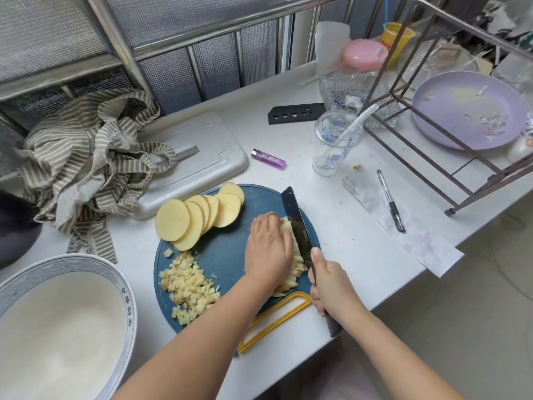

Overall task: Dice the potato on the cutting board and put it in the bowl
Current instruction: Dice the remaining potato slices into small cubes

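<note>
A round blue cutting board point(225, 249) with a yellow handle lies on the white counter. Several pale round potato slices point(199, 216) fan across its far left. A heap of diced potato point(189, 287) lies at its near left. My left hand point(268, 248) presses down on a stack of potato strips point(294, 264) at the board's right. My right hand point(331, 287) grips the handle of a black knife point(297, 223), whose blade rests against the strips just right of my left fingers. The large white bowl point(121, 287) with a blue patterned rim stands at the near left, with nothing in it.
A striped cloth point(86, 166) lies on a grey lid point(207, 151) behind the board. A purple lighter point(268, 159), clear plastic cup point(334, 142), pen point(390, 200), paper strip point(418, 235) and black knife sheath point(297, 112) lie beyond. A metal rack point(450, 111) and lilac plate point(467, 108) stand right.
</note>
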